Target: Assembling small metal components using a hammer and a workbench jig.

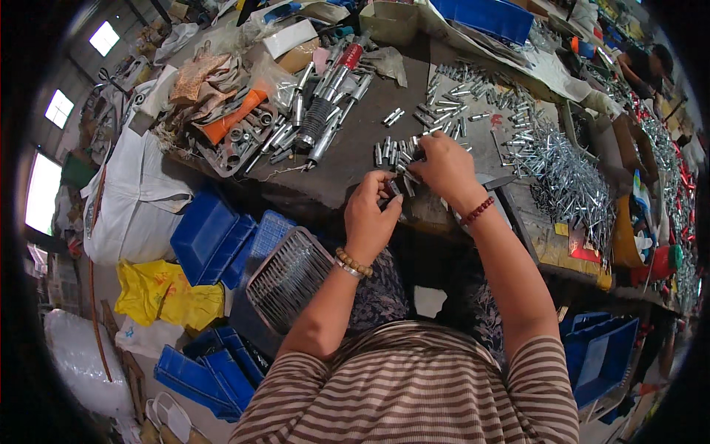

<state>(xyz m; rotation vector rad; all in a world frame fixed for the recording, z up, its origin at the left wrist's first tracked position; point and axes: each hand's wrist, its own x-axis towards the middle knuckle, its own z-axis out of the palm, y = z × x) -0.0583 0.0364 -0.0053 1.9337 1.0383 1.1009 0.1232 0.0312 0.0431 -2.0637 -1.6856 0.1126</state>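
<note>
My left hand (371,213) is at the table's near edge, its fingers closed round a small dark piece (390,191) whose kind I cannot make out. Just right of it, my right hand (447,170) reaches over a small group of short shiny metal tubes (386,153). Its thumb and fingers are pinched together at that group. Whatever is between them is hidden by the hand. Many more short metal tubes (451,100) lie scattered farther back on the dark worktable (351,159).
A heap of thin metal rods (569,181) covers the table's right side. Larger tools (325,111), gloves (200,78) and an orange-handled item (233,118) crowd the left. Below stand blue bins (207,237), a crate of long rods (290,281) and a yellow bag (168,294).
</note>
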